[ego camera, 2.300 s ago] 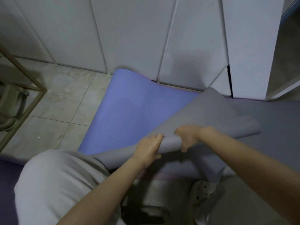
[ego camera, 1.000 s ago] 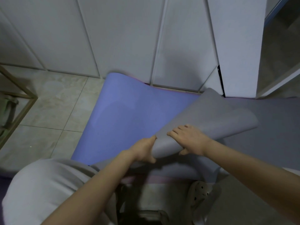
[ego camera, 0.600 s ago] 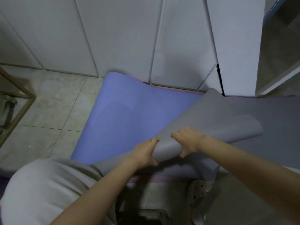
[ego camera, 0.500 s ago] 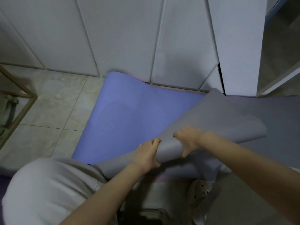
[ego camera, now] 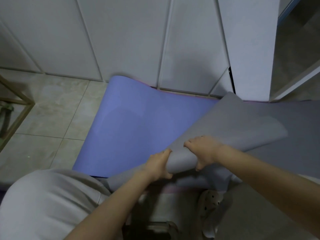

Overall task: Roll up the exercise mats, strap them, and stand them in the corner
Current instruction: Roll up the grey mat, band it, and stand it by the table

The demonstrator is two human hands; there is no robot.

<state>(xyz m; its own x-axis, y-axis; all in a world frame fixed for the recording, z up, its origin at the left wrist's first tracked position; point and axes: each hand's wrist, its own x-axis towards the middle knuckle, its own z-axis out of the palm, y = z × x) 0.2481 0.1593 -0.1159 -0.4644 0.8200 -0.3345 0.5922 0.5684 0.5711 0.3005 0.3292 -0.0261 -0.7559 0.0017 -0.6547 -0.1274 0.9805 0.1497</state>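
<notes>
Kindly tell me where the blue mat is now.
Head view, centre-left: the blue mat lies on the floor against white panels, partly under the grey mat.

The right hand (ego camera: 203, 150), which a second ago lay flat with fingers spread on top of the turned-over gray mat (ego camera: 233, 125), has closed again, fingers curled over the fold and thumb tucked beneath it; between it and the left hand (ego camera: 159, 166) the fold has gone from the flattish flap of two seconds ago to a rounder curl; the curl's far end now reaches slightly further right across the flat part of the mat; the view has swung a little to the right, so the wooden frame (ego camera: 17, 118) on the floor sits nearer the left border.
</notes>
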